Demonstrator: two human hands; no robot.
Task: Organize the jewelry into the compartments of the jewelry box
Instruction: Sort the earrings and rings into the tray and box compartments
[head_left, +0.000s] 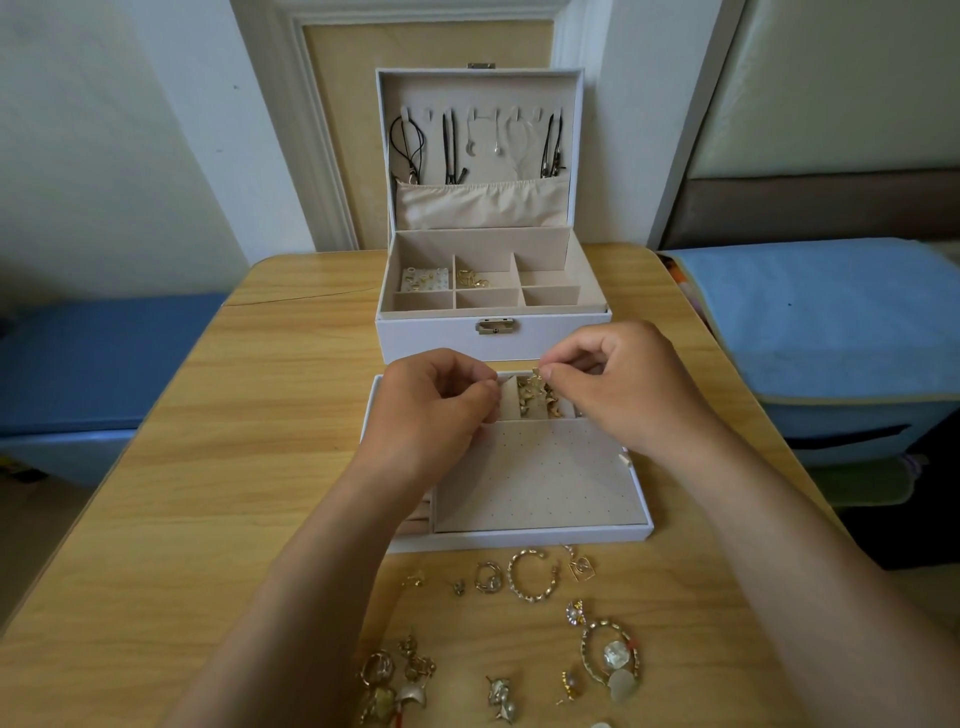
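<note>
We record a light wood-grain table (260, 415). On it stands an open white jewelry box (431, 338) at the far end, with a white tray (519, 538) just before it. Loose gold pieces lie near the front edge, among them a hoop earring (530, 576), a small ring (488, 578) and a large pendant earring (608, 654).

One box (493, 338) stands open, with six compartments (485, 299) in its base; two hold jewelry. In the lid hang three black cords (451, 150) and two or three pale chains (496, 136), too faint to count surely. One tray (519, 538) lies in front. There are two hands, left (431, 405) and right (618, 384); the right pinches one earring (537, 372). About a dozen loose pieces (501, 699) lie on one table (234, 467), two of them hoops (530, 574).
</note>
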